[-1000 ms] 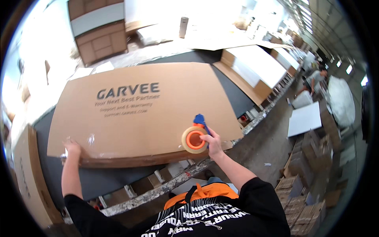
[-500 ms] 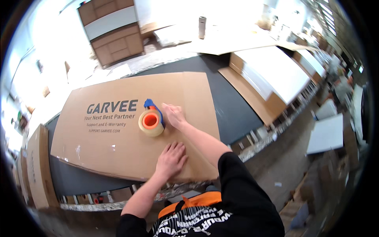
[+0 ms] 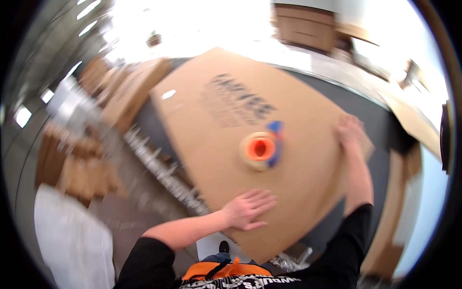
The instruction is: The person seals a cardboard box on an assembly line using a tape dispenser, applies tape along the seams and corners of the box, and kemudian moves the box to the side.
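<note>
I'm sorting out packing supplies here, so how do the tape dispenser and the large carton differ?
The tape dispenser is far smaller than the carton. The tape dispenser mixes blue, orange and cream; the carton is brown with dark print. The tape dispenser lies on the carton. Both lie flat.

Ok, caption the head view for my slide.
Left hand and right hand on a cardboard box, tape dispenser lying on top.

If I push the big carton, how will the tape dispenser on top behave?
The tape dispenser probably won't roll, since its tape roll lies flat on the carton. It may slide, as nothing visible holds it. Its blue part juts out past the roll, so it might swivel if nudged.
</note>
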### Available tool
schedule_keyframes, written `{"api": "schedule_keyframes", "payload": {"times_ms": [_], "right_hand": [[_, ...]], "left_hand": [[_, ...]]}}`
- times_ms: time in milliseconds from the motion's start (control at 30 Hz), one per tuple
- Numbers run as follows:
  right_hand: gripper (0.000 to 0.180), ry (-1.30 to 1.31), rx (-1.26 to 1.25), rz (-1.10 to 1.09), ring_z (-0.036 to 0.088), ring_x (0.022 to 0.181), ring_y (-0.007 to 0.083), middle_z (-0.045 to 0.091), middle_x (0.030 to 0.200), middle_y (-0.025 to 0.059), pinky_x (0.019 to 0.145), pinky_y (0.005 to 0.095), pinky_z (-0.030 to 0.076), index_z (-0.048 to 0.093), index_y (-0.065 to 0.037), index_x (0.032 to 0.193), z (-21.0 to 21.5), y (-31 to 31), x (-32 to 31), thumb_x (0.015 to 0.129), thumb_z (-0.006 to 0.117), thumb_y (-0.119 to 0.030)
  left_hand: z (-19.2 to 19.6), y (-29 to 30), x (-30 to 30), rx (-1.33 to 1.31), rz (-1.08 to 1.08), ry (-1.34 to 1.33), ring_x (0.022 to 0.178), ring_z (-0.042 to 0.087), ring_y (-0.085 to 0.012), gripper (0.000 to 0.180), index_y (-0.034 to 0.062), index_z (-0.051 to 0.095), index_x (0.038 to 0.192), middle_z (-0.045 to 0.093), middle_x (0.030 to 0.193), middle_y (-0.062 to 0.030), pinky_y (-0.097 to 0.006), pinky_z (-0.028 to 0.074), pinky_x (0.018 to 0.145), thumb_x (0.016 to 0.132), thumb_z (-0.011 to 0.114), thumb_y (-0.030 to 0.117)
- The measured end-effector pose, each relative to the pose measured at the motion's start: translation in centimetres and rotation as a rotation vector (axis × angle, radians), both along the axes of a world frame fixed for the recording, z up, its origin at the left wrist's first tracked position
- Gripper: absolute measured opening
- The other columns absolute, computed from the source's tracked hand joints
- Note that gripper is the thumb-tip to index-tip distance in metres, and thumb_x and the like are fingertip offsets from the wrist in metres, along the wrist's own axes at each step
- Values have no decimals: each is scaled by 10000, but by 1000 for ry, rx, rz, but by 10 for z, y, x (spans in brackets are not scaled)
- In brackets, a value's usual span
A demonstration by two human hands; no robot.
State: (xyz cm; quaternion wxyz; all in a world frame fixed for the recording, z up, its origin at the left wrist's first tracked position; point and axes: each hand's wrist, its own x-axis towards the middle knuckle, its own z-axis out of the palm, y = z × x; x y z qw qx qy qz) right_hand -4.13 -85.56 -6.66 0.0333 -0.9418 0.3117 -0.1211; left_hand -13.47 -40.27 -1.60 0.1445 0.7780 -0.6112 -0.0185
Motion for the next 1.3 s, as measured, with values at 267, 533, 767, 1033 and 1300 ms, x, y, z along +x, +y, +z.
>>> {"api": "schedule_keyframes", "payload": {"times_ms": [267,533,767,1033,1300], "right_hand": [[622,116,47,66,474,1241,400,501,1354,226,1060,480,356,451,-134,1401,-18,-25,37,948,343,-547],[677,223,19,-3,490,1214,428,504,1324,243,1002,537,400,431,-108,1397,-12,14,-51,956,325,-611],[632,91,-17,-73,558,1075,448,568,1179,271,900,540,461,487,-57,1338,-16,141,-192,964,398,-558],[602,-170,21,-245,569,973,465,574,1048,321,841,523,456,490,37,1261,-22,359,-332,975,446,-491],[632,-701,-180,-224,424,1219,440,391,1378,299,1017,495,376,335,97,1395,-102,368,-333,986,502,-355]], "left_hand": [[-27,37,0,-205,75,32,1349,431,-321,680,15,507,1338,484,1428,-151,-454,320,1144,849,647,466],[-17,111,-1,-159,-32,13,1391,361,-341,738,39,484,1379,463,1454,-130,-459,284,1161,845,629,528],[-8,226,-36,33,-4,-74,1462,188,-352,934,75,320,1489,292,1563,-104,-503,122,1200,817,554,681],[40,330,-90,296,277,-56,1462,85,-453,1159,93,244,1522,189,1595,-150,-567,63,1188,642,714,683],[-60,315,-73,-424,520,-716,1167,587,-404,361,255,565,1247,567,1349,-71,-542,479,979,887,539,251]]}}
